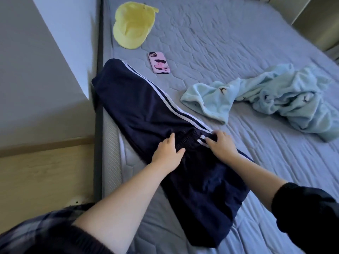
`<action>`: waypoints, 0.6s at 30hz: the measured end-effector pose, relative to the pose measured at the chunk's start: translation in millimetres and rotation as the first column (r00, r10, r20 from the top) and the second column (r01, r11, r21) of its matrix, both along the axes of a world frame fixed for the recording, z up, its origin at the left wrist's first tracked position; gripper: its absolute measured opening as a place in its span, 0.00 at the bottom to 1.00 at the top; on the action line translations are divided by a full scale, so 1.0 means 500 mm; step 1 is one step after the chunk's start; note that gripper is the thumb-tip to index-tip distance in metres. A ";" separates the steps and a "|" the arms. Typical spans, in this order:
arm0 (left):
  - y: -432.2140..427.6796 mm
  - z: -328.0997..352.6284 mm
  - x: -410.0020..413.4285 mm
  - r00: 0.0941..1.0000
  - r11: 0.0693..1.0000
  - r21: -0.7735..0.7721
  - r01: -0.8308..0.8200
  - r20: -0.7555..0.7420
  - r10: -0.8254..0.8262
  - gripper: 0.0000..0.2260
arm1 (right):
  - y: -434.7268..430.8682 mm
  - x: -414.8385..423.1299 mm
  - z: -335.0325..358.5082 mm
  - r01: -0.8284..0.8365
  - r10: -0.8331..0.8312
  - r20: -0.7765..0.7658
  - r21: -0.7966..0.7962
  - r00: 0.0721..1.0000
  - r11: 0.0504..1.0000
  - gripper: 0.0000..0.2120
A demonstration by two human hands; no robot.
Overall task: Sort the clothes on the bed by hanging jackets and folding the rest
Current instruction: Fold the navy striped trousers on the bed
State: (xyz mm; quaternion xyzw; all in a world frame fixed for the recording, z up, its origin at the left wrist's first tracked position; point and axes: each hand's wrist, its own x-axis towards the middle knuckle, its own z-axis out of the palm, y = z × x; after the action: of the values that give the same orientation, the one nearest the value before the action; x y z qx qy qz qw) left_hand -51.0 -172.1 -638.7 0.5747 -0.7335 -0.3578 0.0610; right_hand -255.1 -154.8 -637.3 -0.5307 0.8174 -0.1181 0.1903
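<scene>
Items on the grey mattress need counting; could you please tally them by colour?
Navy: 1, dark navy track trousers with white stripes
Light blue: 1, crumpled fleecy light-blue garment
Yellow: 1, soft yellow cap
Pink: 1, pink-cased phone
Total: 4

arms fwd, L hand [167, 153], R hand [222, 145] palms down

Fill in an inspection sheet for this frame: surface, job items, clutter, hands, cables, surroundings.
Surface: grey quilted mattress.
Job's things: navy track pants laid out along the mattress's left edge, white side stripes showing; light blue fleece garment crumpled to the right.
Clutter: yellow cap and pink-cased phone, both lying beyond the pants.
Hands: left hand and right hand both grip the pants about mid-length, by a ribbed elastic band.
Cables: nothing seen.
Surroundings: pale wall and wooden floor on the left.
</scene>
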 end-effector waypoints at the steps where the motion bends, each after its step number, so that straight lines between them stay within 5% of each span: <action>1: -0.004 0.002 0.001 0.999 0.998 0.048 -0.031 0.014 0.031 0.33 | 0.018 -0.003 -0.017 -0.075 0.083 -0.085 0.087 0.993 0.993 0.24; 4: -0.011 0.020 0.000 0.975 0.965 0.241 -0.106 -0.166 0.148 0.32 | 0.035 -0.007 -0.028 -0.142 0.157 -0.160 0.100 0.975 0.985 0.27; 8: 0.025 0.045 -0.022 0.897 0.901 0.409 -0.146 -0.329 0.295 0.13 | 0.023 -0.019 0.001 -0.110 0.113 -0.041 0.075 0.993 0.991 0.28; 15: 0.038 0.097 -0.052 0.576 0.750 0.638 0.178 -0.685 0.446 0.09 | 0.050 -0.095 0.062 0.059 -0.051 0.298 -0.018 0.953 0.998 0.12; 16: 0.034 0.095 -0.052 0.611 0.786 0.609 0.105 -0.663 0.432 0.11 | 0.058 -0.103 0.061 0.071 -0.061 0.259 -0.029 0.964 0.997 0.16; 18: 0.028 0.072 -0.043 0.873 0.932 0.330 -0.147 -0.400 0.280 0.23 | 0.076 -0.120 0.048 0.145 -0.144 0.108 -0.003 0.984 0.989 0.26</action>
State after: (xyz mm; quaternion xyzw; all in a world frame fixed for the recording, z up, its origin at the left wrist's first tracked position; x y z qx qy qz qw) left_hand -72.4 -158.4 -602.6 0.5595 -0.5715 -0.5725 0.1803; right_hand -315.3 -116.8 -613.5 -0.4637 0.8418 -0.1644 0.2222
